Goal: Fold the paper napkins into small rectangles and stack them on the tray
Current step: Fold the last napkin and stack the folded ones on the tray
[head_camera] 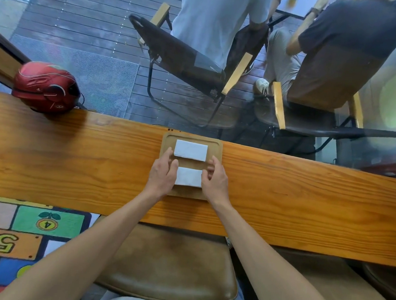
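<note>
Two folded napkins are lying on the tray (217, 148), one (190, 150) at its far edge, while the left hand (162, 174) and right hand (214, 180) are pinching the near one (188, 177) by its ends, not yet stacked.

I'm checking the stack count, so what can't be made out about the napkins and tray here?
- Near napkin: head view; its side edges are hidden by the left hand and right hand.
- Far napkin: its layer count is too small to tell.
- Tray: its near corners are hidden under both hands.
</note>
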